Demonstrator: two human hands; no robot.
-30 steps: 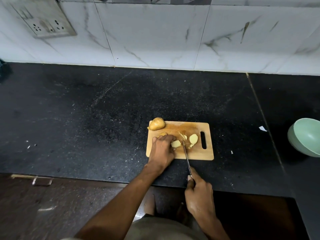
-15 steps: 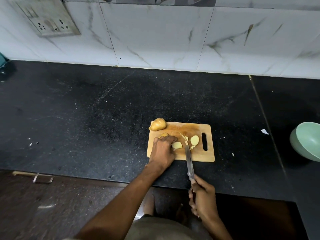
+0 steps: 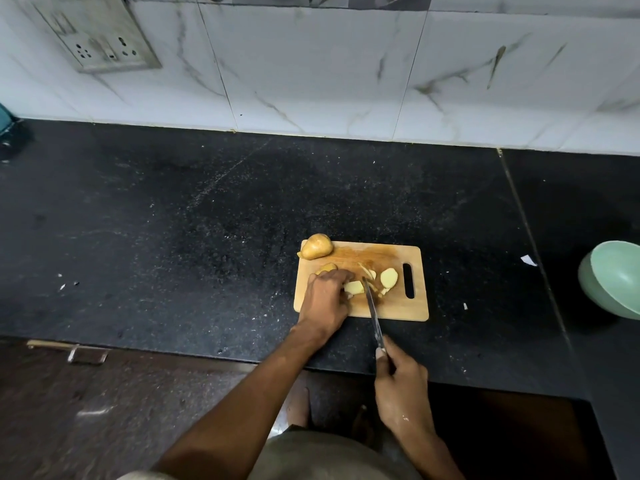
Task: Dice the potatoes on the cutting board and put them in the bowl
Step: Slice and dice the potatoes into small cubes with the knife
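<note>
A wooden cutting board (image 3: 391, 308) lies on the black counter. A whole potato (image 3: 316, 246) sits at its far left corner. My left hand (image 3: 325, 296) holds down a cut potato piece (image 3: 354, 287) near the board's middle, and a bit of potato peeks out behind the knuckles. My right hand (image 3: 398, 382) grips the handle of a knife (image 3: 373, 308); the blade lies across the board's near edge with its tip beside the held piece. Slices (image 3: 388, 277) lie just right of the blade. A pale green bowl (image 3: 613, 278) stands at the far right edge.
The black stone counter (image 3: 173, 237) runs to a marble-tiled wall with a socket plate (image 3: 100, 36) at upper left. Small white scraps (image 3: 528, 260) lie right of the board. A drawer handle (image 3: 69, 349) shows below the counter edge at left.
My right hand drew the knife back toward me, then brought the blade forward again beside the held piece. My left hand stayed on the potato piece.
</note>
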